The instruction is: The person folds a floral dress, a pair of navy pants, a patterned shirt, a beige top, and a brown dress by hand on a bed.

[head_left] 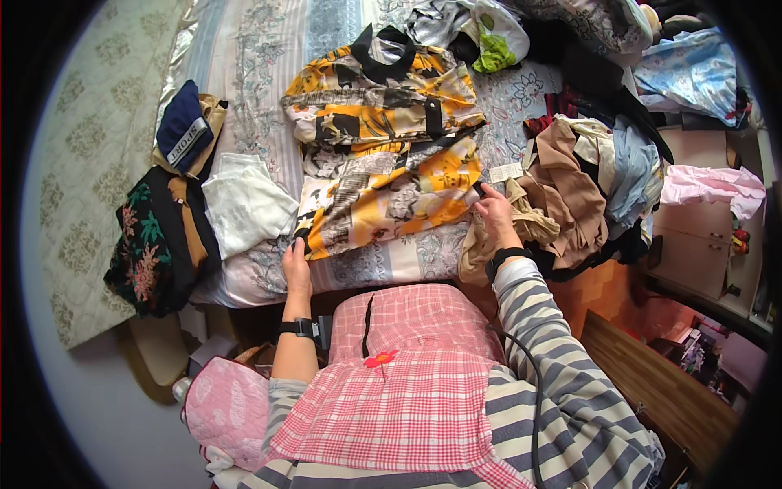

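Note:
A yellow, black and white patterned shirt (399,175) with a black collar lies on the bed in front of me. Its sleeves are laid across the body, and a dark cuff shows near the middle. At the shirt's near left corner, my left hand (296,265) is closed on the fabric edge. My right hand (495,213) pinches the near right corner, by a dark bit of trim. The near part of the shirt looks slightly raised between both hands. Just left of it sits a folded white garment (248,204).
A heap of brown, beige and blue clothes (570,187) rises on the right. Dark floral clothes (151,244) and a navy item (181,130) are stacked at left. A green and white bundle (495,45) lies at the back. Beyond the heap hangs a pink cloth (713,189) near a cabinet (688,253).

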### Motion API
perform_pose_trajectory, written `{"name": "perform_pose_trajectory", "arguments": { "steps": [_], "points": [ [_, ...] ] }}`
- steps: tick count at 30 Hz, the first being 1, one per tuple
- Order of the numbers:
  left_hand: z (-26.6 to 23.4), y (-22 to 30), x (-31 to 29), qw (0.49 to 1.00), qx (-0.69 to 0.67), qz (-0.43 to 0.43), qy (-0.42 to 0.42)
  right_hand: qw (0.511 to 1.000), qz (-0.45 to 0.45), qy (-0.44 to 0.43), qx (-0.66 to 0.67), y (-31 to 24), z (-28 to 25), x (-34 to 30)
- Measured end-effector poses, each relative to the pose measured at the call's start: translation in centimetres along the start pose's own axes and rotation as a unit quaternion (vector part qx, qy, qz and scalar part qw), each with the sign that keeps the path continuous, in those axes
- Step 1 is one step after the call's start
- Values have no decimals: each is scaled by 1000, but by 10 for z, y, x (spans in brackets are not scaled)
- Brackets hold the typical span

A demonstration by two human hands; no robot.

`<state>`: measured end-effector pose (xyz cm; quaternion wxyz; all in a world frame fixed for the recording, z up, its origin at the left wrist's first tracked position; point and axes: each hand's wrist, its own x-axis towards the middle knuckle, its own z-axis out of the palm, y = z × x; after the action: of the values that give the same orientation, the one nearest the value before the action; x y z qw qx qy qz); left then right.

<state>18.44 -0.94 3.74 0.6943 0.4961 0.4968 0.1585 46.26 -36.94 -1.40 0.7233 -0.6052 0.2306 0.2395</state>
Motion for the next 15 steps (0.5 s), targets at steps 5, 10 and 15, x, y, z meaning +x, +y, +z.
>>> {"name": "perform_pose_trajectory", "arguments": {
  "steps": [5,10,15],
  "points": [
    [-7,-4,11,999,44,-2,2,958,-7,157,-238,26,-3,15],
    [-18,-6,17,989,148,5,18,865,-212,213,-403,35,19,4],
    [-16,-4,18,977,207,-30,36,842,-110,149,-507,22,15,1]
  ]
}}
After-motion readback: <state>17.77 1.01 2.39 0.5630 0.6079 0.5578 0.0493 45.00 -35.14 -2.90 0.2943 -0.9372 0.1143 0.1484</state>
